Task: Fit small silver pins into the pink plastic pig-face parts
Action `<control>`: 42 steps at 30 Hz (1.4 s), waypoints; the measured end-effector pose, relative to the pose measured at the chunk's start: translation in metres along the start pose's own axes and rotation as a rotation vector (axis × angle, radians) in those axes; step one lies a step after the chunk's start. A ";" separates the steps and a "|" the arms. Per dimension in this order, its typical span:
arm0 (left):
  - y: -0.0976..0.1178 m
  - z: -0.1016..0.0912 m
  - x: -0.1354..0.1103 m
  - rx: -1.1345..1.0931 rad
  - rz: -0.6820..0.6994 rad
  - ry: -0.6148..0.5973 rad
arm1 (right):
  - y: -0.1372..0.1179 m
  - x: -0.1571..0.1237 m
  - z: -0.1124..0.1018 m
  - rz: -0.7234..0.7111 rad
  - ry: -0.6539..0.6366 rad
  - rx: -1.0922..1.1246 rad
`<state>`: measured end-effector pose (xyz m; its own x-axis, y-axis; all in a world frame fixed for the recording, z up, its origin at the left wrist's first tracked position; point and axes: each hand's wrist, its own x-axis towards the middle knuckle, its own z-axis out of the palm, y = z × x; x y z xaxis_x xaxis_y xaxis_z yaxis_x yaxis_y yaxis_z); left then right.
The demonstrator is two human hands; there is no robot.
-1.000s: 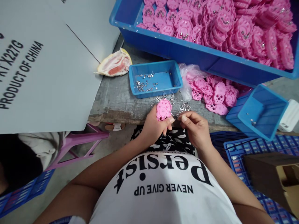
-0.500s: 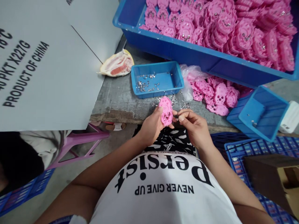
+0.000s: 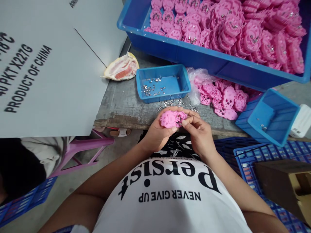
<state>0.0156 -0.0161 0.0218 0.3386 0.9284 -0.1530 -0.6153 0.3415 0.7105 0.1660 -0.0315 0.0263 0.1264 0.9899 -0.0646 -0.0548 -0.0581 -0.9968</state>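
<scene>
Lying nearly sideways, a pink plastic piece (image 3: 170, 118) with holes at one end is gripped by my left hand (image 3: 156, 131), thumb along its near edge. My right hand (image 3: 200, 132) is closed in a pinch at the holed end; whatever small part its fingertips hold is hidden. Just beyond my hands, small shiny metal bits (image 3: 170, 103) lie scattered on the grey table (image 3: 121, 111). More of these bits sit in a shallow blue tray (image 3: 171, 91). Loose pink pieces (image 3: 228, 97) spill from a clear plastic bag (image 3: 195, 85) to the right.
A large blue bin (image 3: 194, 51) of stacked pink pieces stands at the back. A tilted blue box (image 3: 264, 119) sits at right beside a white object (image 3: 302, 121). Fruit peel (image 3: 122, 68) lies near a big printed carton (image 3: 60, 81) at left. Below are a purple stool (image 3: 80, 145) and blue crates (image 3: 245, 155).
My left hand has turned the pink piece from upright to nearly sideways. My right fingertips have come from beside it to its holed end.
</scene>
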 end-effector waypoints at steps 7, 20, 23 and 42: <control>0.002 0.005 -0.003 0.063 0.031 -0.007 | 0.000 0.001 0.003 0.011 -0.008 -0.016; -0.004 0.002 0.000 0.215 0.148 -0.060 | 0.007 -0.001 0.002 -0.050 0.017 -0.023; -0.005 0.003 0.000 0.222 0.164 -0.041 | 0.006 0.000 0.002 -0.093 0.024 -0.150; 0.020 -0.003 0.002 -0.012 -0.182 0.261 | 0.023 0.007 -0.023 -0.121 0.082 -0.293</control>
<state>0.0016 -0.0074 0.0337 0.2506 0.8573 -0.4496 -0.5697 0.5061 0.6475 0.1888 -0.0287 0.0020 0.1946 0.9788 0.0632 0.2509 0.0126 -0.9679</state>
